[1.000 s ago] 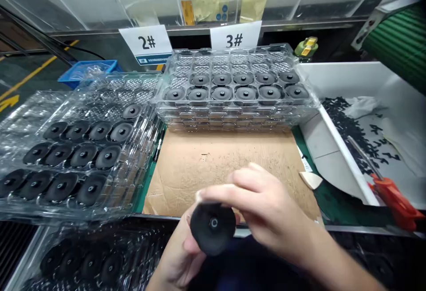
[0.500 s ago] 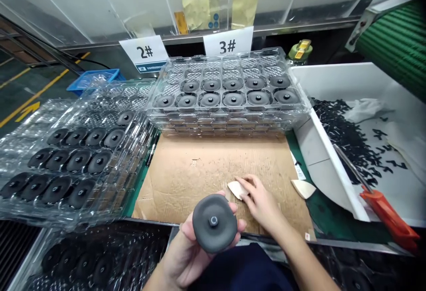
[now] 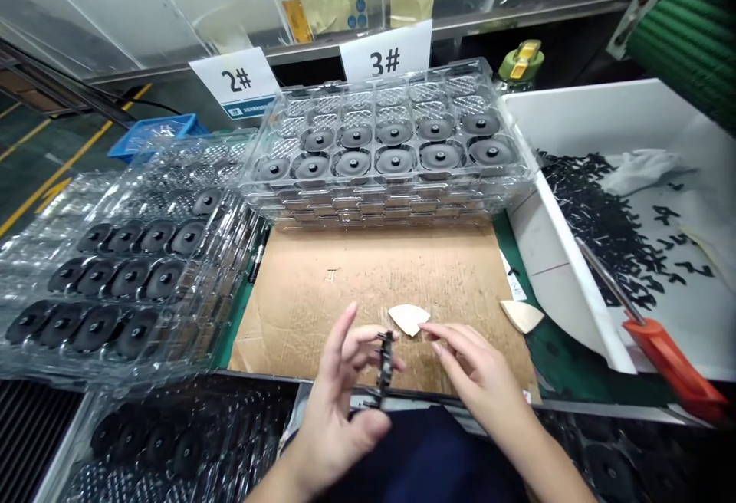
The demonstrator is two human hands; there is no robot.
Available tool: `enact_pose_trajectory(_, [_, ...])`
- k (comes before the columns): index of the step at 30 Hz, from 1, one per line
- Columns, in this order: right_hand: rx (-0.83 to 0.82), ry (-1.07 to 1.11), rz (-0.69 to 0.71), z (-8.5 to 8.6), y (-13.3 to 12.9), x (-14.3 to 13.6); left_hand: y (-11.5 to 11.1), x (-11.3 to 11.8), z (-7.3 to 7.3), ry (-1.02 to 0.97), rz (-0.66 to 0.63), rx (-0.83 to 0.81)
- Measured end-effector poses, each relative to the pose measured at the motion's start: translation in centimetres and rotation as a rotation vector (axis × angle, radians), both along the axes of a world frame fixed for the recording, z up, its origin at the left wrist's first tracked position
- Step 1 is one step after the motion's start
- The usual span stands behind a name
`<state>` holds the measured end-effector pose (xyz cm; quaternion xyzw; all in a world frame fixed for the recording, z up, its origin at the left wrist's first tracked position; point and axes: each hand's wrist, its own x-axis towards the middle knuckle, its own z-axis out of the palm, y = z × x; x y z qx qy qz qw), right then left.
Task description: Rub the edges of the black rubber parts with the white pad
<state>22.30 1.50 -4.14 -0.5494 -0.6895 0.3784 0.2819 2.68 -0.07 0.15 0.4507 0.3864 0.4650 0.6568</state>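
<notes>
My left hand (image 3: 345, 396) holds a black part (image 3: 385, 365) edge-on between its thumb and fingers, above the front edge of the cardboard sheet (image 3: 310, 288). To its right is my right hand (image 3: 477, 365), fingers apart, with nothing held between them. Its fingertips are beside a white wedge-shaped pad (image 3: 409, 318) lying on the cardboard; whether they touch it is unclear. Behind the cardboard, a stack of clear trays (image 3: 391, 189) carries rows of dark rounded parts (image 3: 395, 159).
More clear trays with dark parts (image 3: 132, 281) stand at the left. A second pale pad (image 3: 521, 316) lies right of the cardboard. A white bin (image 3: 580, 296) holds small black pieces (image 3: 603, 219) and an orange-handled tool (image 3: 672, 365). A green-lidded bottle (image 3: 520, 66) stands behind.
My left hand has turned the black part from face-on to edge-on. My right hand has let go of the white pad, which now lies on the cardboard. The view has shifted slightly.
</notes>
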Motion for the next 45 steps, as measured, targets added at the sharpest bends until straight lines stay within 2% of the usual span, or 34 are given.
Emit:
enact_pose_trajectory(2, [0.009, -0.012, -0.008, 0.6, -0.5, -0.1, 0.0, -0.3, -0.2, 0.337, -0.003, 0.243])
enact_pose_trajectory(3, [0.01, 0.009, -0.014, 1.0, -0.8, -0.2, 0.0, -0.4, -0.3, 0.437, -0.019, 0.316])
enact_pose_trajectory(5, [0.01, 0.103, -0.043, 2.0, -1.2, -0.4, 0.0, -0.5, -0.5, 0.508, -0.039, 0.382])
enact_pose_trajectory(7, [-0.013, 0.231, -0.059, 3.0, -1.5, -0.7, 0.0, -0.7, -0.5, 0.496, -0.037, 0.396])
enact_pose_trajectory(9, [-0.102, 0.321, 0.008, 3.8, -1.3, -1.1, -0.2, -0.9, -0.5, 0.467, -0.023, 0.365])
enact_pose_trajectory(13, [-0.365, 0.399, 0.261, 4.8, -0.4, -1.9, -0.8, -1.6, -0.4, 0.357, -0.059, 0.121])
enact_pose_trajectory(17, [-0.563, 0.57, 0.348, 5.3, 0.0, -2.6, -1.1, -2.3, -0.5, 0.175, -0.121, -0.072])
enact_pose_trajectory(22, [-0.54, 0.579, 0.324, 5.8, -0.4, -3.5, -1.5, -3.0, -0.8, 0.073, -0.164, -0.122])
enact_pose_trajectory(30, [-0.512, 0.576, 0.311, 6.4, -0.8, -4.5, -2.2, -3.5, -1.0, 0.008, -0.161, -0.142])
enact_pose_trajectory(34, [-0.552, 0.664, 0.321, 6.5, -1.1, -4.8, -2.3, -3.5, -1.0, -0.041, -0.218, -0.158])
enact_pose_trajectory(37, [-0.614, 0.757, 0.326, 6.5, -1.5, -4.7, -2.6, -3.3, -1.1, -0.076, -0.202, -0.136])
enact_pose_trajectory(45, [-0.65, 0.77, 0.173, 6.1, -3.5, -4.1, -3.8, -2.7, -1.1, -0.055, -0.158, -0.134])
